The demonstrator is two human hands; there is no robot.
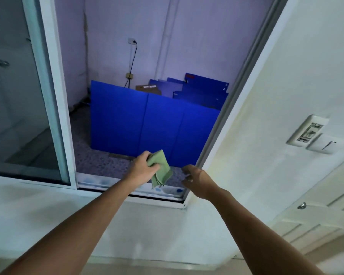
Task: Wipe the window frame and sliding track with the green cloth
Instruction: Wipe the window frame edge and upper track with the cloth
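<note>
Pinching the folded green cloth (159, 168) in clenched left-hand fingers (154, 167), with right fingers (187, 172) loose and empty beside it, they haven't yet touched the sliding track (127, 190) just beneath.

No text is legible; a red mark on a blue panel (207, 84) is unreadable

The cloth (160, 168) looks soft, matt, woven. Below it, the metal track (161, 192) shines. The boards (147, 124) beyond look smooth plastic.
</note>
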